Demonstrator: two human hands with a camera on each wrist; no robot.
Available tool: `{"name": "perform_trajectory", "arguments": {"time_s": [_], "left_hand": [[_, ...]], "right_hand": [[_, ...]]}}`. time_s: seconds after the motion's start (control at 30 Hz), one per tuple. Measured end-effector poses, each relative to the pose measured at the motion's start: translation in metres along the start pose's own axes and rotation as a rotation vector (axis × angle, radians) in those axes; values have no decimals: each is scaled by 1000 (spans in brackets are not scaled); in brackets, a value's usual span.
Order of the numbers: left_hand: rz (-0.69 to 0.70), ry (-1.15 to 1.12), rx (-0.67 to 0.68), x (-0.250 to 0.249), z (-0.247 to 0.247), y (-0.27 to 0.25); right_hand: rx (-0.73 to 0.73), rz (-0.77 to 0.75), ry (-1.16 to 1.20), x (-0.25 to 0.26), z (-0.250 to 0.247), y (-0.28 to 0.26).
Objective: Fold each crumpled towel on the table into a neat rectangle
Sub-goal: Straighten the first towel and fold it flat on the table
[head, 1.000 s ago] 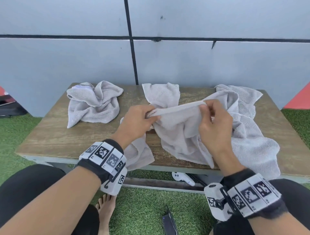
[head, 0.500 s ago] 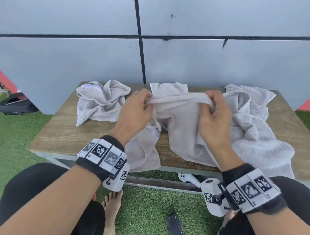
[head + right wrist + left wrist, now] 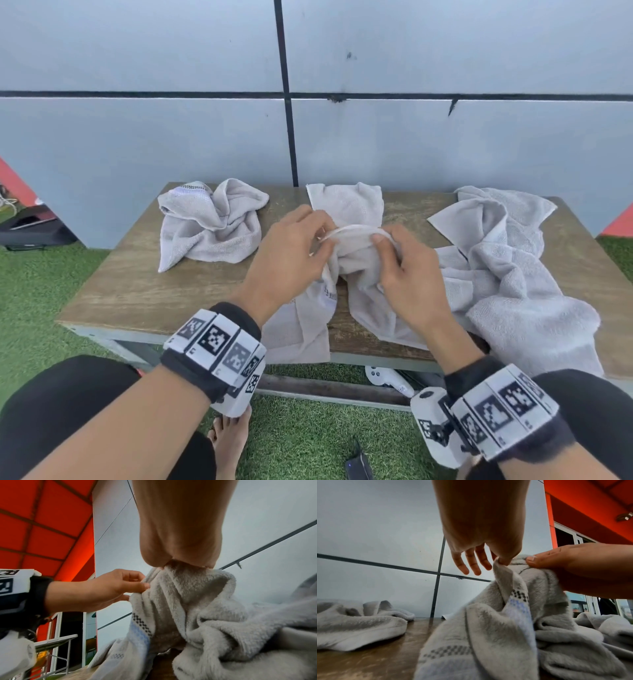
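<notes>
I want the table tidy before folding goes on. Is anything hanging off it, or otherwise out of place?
Yes. The middle towel, pinched by the left hand and right hand, droops over the near table edge. The right towel also spills off the near right edge. A white controller lies on the grass underneath.

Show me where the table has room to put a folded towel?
Best spot: the bare wood at the table's front left, below the left towel. A small strip lies behind the hands, beside the right towel. The middle and right are crowded with towels.
</notes>
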State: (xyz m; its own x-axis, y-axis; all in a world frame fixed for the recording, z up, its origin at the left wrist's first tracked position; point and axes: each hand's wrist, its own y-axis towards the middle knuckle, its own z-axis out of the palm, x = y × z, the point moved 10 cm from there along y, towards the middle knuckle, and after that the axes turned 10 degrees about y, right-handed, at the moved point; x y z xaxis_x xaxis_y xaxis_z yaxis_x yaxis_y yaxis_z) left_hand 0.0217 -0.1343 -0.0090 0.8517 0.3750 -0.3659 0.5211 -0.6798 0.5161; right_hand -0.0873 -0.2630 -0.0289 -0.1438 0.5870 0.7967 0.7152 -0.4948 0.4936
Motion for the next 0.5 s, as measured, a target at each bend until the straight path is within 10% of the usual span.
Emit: {"name": "perform_trajectory", "arguments": {"time_s": [0.3,0.5], "left_hand": [[-351,-147,72,41,2,-2],[-348,-360,140,28,12,-1]], "right_hand": [[-224,140,46,-25,-39,2],[12,46,-40,-19,-3,-6]]}}
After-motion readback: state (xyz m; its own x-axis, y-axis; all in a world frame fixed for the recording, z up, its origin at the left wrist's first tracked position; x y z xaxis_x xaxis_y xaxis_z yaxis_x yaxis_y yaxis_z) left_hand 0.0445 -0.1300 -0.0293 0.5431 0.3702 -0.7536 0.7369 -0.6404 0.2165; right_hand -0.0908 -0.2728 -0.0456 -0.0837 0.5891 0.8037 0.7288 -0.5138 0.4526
